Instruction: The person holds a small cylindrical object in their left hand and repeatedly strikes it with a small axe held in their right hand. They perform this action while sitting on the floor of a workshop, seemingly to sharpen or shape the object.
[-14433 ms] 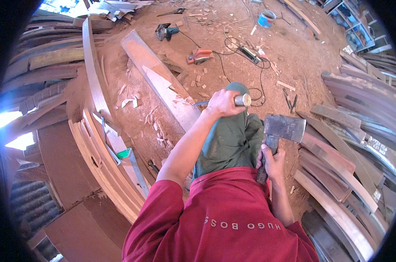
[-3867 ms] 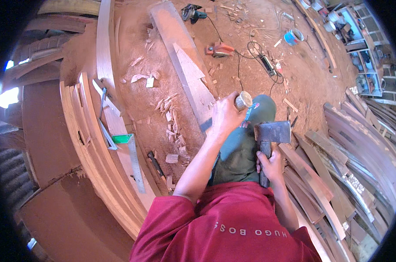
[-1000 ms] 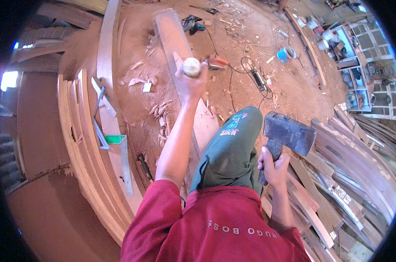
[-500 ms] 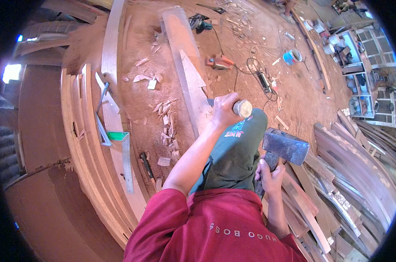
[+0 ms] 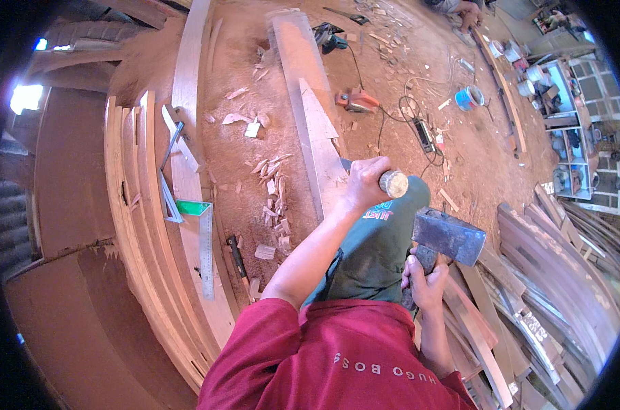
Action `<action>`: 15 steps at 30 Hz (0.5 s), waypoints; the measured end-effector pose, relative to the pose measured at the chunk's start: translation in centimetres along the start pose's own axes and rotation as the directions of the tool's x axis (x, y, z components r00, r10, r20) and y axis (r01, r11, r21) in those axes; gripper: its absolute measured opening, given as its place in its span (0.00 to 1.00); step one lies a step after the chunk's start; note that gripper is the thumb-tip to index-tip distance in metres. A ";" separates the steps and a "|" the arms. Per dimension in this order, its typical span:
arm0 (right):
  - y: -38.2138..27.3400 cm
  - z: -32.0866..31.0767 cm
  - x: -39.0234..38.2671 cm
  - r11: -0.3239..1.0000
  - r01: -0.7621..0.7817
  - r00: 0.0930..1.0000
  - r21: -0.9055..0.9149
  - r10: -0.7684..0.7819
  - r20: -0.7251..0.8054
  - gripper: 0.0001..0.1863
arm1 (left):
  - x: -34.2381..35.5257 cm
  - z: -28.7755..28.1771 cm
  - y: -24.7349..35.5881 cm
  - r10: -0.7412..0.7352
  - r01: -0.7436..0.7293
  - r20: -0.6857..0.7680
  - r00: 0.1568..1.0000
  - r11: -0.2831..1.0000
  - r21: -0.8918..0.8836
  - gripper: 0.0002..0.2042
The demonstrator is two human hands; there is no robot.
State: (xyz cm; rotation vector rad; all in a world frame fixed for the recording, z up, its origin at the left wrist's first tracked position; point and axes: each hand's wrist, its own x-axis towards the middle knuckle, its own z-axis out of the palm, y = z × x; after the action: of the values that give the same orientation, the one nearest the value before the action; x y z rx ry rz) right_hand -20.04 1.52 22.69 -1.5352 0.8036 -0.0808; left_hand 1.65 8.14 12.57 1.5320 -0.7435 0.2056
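Reddish-brown panels (image 5: 71,178) fill the far left of the floor from where I'm standing, and pale slats (image 5: 136,225) lie side by side just right of them. On the next board rests a carpenter's square (image 5: 206,246) with a green stock, its metal blade pointing toward the person. A black-handled tool (image 5: 237,256) lies near it, then a scatter of wood chips (image 5: 272,184) over the dust.

Next comes the broad plank (image 5: 317,154), stretched away from the person, a thin wedge-shaped piece of wood (image 5: 315,113) lying along it. Beyond its right edge sit a dark-and-teal power saw (image 5: 332,39) and an orange power tool (image 5: 358,101).

The left hand (image 5: 368,183) is wrapped round a chisel (image 5: 393,183), the round pale butt of its handle poking out to the right and a bit of grey blade showing at the plank's edge; I can't tell whether the tip touches the wood. Beside the green-trousered knee (image 5: 416,195), the right hand (image 5: 427,279) is closed round the handle of a heavy, dark axe-like tool (image 5: 450,236), head up. Farther right, a blue bucket (image 5: 469,99) stands on the floor and curved timbers (image 5: 563,273) are piled up.
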 end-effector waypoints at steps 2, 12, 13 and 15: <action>-0.2 0.1 0.0 1.000 0.012 1.000 0.009 -0.012 -0.007 0.08 | 0.1 0.1 0.2 -0.018 0.018 -0.006 1.000 0.999 0.033 0.11; -3.0 -0.6 0.2 0.988 0.130 0.991 -0.081 -0.133 -0.033 0.11 | 0.6 0.3 0.3 -0.057 0.063 -0.067 0.996 0.994 0.089 0.14; -3.8 -0.5 0.0 0.983 0.171 0.981 -0.058 -0.176 -0.085 0.11 | 0.7 0.2 0.5 -0.072 0.081 -0.081 0.994 0.990 0.118 0.14; -5.8 -0.2 -0.3 0.901 0.432 0.897 0.033 -0.425 -0.122 0.11 | 1.2 -0.3 0.0 -0.112 0.121 -0.104 0.988 0.989 0.081 0.15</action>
State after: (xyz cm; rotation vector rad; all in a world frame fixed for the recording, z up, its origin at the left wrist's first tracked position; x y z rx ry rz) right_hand -17.88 1.02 28.09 -1.6393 0.5298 -0.5177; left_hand 2.67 8.04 13.30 1.6305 -0.5707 0.2277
